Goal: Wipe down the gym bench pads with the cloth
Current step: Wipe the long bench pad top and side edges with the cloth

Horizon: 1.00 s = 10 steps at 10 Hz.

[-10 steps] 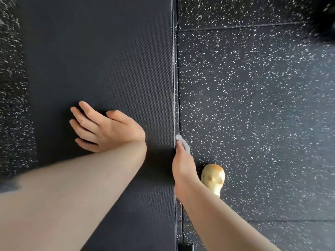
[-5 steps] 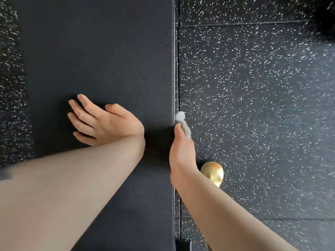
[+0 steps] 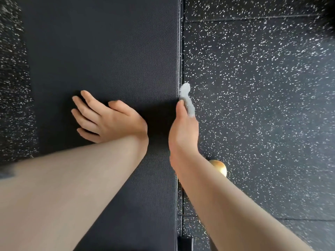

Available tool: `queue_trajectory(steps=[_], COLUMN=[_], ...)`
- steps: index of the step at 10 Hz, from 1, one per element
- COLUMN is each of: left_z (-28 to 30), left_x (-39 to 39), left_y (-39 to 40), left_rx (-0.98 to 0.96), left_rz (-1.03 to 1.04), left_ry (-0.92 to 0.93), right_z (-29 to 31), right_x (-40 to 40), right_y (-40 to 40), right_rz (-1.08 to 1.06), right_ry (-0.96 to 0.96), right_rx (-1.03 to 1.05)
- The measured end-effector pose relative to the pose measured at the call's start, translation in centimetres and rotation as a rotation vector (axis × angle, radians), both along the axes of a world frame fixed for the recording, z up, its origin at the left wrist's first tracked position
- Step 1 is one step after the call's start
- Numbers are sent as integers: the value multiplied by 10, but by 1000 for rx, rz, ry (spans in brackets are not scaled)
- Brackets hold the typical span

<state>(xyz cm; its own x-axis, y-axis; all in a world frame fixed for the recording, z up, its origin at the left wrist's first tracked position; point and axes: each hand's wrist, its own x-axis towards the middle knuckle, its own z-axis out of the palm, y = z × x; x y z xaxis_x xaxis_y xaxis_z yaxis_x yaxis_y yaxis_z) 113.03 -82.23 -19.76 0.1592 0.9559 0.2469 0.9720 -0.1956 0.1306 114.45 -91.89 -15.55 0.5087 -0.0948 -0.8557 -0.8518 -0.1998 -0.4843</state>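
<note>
Since a second ago, the right hand (image 3: 183,131) has slid the cloth (image 3: 186,98) farther up the right side edge of the bench pad (image 3: 108,51). Its fingers hold the pale grey cloth against that edge. Flat on the pad's top rests the left hand (image 3: 108,120), fingers straight and slightly spread. A gold object (image 3: 220,168) lies on the speckled floor (image 3: 262,105), partly behind the right forearm.

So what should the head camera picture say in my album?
Right hand wipes a grey cloth along the bench pad edge; left hand rests on top.
</note>
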Motion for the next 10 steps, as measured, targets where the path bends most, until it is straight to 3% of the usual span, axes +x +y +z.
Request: queue_trajectory(steps=[1, 2, 3, 4, 5, 6, 7, 8, 9, 10], left_z=[4, 5, 7, 8, 9, 9, 11, 13, 16, 21], left_x=[-5, -7, -4, -6, -3, -1, -7, -5, -7, -6], left_y=[-4, -5, -3, -6, -3, -5, -5, -5, -7, -6], left_rx=[-104, -154, -94, -175, -107, -113, -226, -264, -289, -360], left_rz=[-29, -24, 16, -13, 19, -10, -27, -37, -31, -46], left_ry=[11, 35, 46, 78, 45, 20, 56, 52, 50, 60], right_z=[8, 23, 7, 8, 7, 20, 18, 2, 10, 42], right_x=[-35, -59, -1, 50, 9, -12, 38, 94, 72, 25], right_y=[-12, -31, -14, 14, 9, -4, 19, 52, 44, 17], right_rz=[-83, 35, 97, 29, 36, 131, 205, 141, 46, 172], right_ry=[26, 247, 188, -106, -149, -6, -150, -331, -212, -10], right_rx=[-36, -27, -54, 17, -6, -79, -30, -70, -177, -61])
